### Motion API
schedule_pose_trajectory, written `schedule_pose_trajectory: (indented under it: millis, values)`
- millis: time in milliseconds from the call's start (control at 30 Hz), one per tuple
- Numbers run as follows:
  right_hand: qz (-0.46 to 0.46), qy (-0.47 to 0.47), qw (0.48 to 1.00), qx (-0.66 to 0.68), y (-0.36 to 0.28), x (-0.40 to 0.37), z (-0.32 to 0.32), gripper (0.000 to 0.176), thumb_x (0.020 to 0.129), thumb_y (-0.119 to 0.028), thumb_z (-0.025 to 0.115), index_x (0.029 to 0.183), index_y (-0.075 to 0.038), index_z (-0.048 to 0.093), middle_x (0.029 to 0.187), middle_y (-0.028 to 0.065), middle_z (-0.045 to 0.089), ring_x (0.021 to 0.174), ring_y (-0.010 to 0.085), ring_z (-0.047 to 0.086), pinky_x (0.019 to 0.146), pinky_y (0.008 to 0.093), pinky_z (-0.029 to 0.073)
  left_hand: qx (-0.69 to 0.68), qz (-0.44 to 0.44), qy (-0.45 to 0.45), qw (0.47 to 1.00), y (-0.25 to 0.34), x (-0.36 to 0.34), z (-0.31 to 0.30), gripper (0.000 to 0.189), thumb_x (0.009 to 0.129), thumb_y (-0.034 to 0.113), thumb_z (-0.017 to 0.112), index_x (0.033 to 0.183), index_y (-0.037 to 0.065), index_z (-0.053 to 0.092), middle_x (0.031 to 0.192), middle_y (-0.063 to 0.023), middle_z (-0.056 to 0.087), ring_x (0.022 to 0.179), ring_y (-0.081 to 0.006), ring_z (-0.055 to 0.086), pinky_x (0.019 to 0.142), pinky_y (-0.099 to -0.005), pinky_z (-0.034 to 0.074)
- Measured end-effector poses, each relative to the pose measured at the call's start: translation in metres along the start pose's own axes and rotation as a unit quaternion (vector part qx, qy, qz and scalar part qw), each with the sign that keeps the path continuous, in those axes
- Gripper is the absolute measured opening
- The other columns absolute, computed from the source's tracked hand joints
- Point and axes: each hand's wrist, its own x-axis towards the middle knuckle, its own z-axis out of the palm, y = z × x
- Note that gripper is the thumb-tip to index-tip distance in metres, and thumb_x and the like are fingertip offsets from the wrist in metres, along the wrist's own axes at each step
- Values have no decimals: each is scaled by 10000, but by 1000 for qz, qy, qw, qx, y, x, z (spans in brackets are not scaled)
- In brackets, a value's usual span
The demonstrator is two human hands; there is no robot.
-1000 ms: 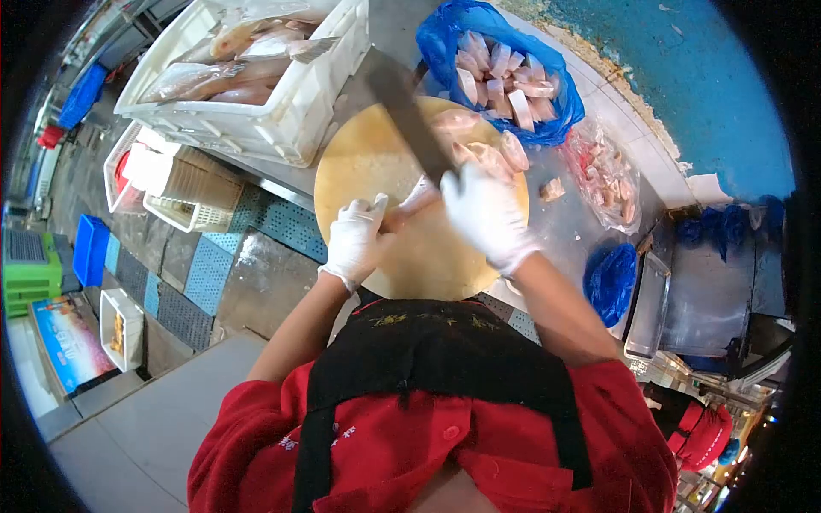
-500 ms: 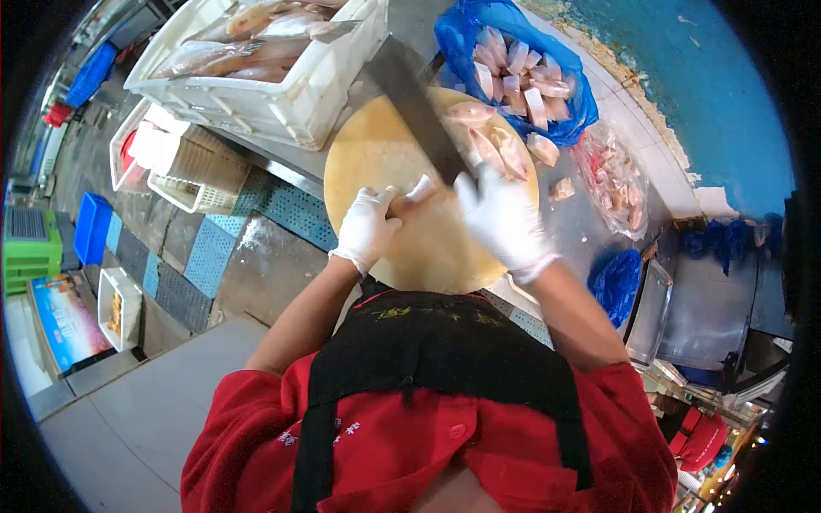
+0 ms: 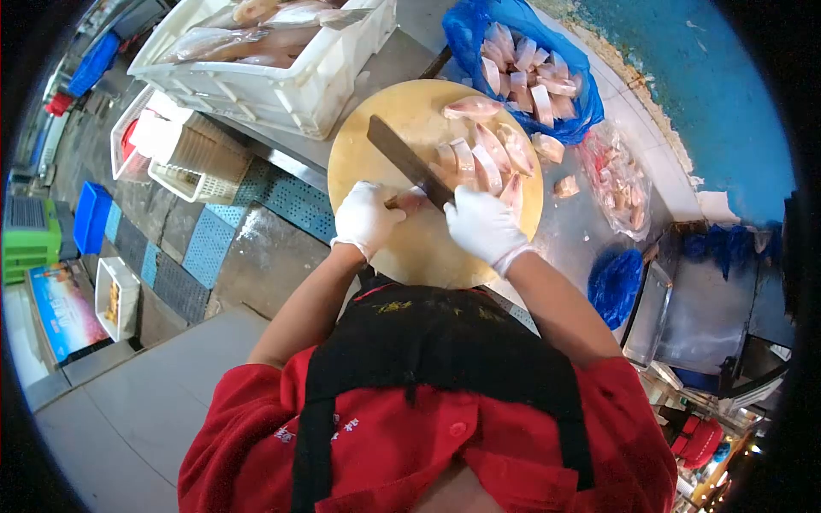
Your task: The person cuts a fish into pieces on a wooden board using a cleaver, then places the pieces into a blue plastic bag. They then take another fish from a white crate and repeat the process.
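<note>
A round yellowish cutting board lies in front of me. My left hand, in a white glove, is closed on a small piece of fish at the board's left side; part of that piece is hidden under the fingers. In my gloved right hand is a cleaver, gripped by its handle, the blade pointing up and left across the board. Just beyond the blade's right side lie several cut fish chunks, with a longer piece apart from them near the far edge.
A white crate of whole fish stands at the far left. Beyond the board a blue plastic bag holds fish chunks. To its right lies a clear bag of fish pieces. Two loose chunks rest on the metal counter.
The cleaver has come down and left, and its blade is now nearer the left hand. Fish chunks that were behind the blurred right hand and blade now show. The left hand has barely moved.
</note>
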Motion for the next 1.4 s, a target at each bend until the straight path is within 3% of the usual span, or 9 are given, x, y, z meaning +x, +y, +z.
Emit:
schedule_pose_trajectory:
  millis: [300,400,467,867,967,1000,1200,1333,1400]
  values:
    - [-71,134,987,56,-38,-9,-62,257,925,-238,582,864,12,580,860,271,658,723,391,668,744,554,495,-55,-25,-49,997,6,-1,-9,258,734,328,700,855,108,761,853,-193,693,809,-405,658,749,-449,522]
    - [-68,107,991,-35,-37,-12,-26,259,933,-255,558,888,-5,609,723,230,639,677,383,664,655,419,547,-35,-14,-35,999,-10,2,2,256,750,303,700,923,125,762,892,-193,679,815,-385,651,721,-427,522]
    - [-10,-74,997,-10,-15,-1,22,272,952,-255,505,924,6,574,745,250,658,730,415,675,690,538,523,-25,77,13,997,-4,-2,-4,228,761,282,690,913,128,764,842,-188,673,797,-377,638,713,-426,514]
    - [-63,-39,997,-14,18,-79,18,262,876,-263,654,919,-37,528,737,172,643,721,394,660,649,483,521,-15,-30,56,998,-6,-30,-129,307,761,237,780,674,-32,662,585,-137,553,602,-206,595,635,-351,473]
    - [-126,-12,991,43,27,-78,35,341,800,-225,752,960,-31,522,856,180,616,818,371,668,681,464,525,-56,60,282,956,-10,1,-191,275,798,268,809,791,15,703,697,-87,619,646,-178,526,625,-346,448]
    - [-125,-8,991,43,27,-74,39,341,800,-225,752,960,-31,522,856,180,616,818,371,668,681,464,525,92,-53,289,951,25,13,-223,290,835,308,777,844,22,729,725,-64,638,675,-154,539,648,-317,462]
    - [-109,-91,990,24,17,-48,35,350,830,-315,734,941,-25,574,900,190,646,799,399,657,700,489,517,112,97,398,905,43,82,-251,526,906,311,679,1351,52,570,1105,-189,687,1039,-226,655,918,-376,491]
    - [-31,16,997,74,1,6,31,377,848,-326,697,1039,-13,610,1005,212,649,943,394,639,818,479,512,-42,331,180,925,21,93,-147,362,913,148,611,1265,69,633,1061,-162,708,994,-224,669,877,-370,514]
    - [-44,201,979,8,-2,41,48,440,816,-372,694,1108,-53,613,1084,223,611,1030,382,601,844,458,507,-2,278,51,959,15,85,-85,308,851,107,616,1146,83,704,1065,-167,705,1000,-332,663,885,-401,518]
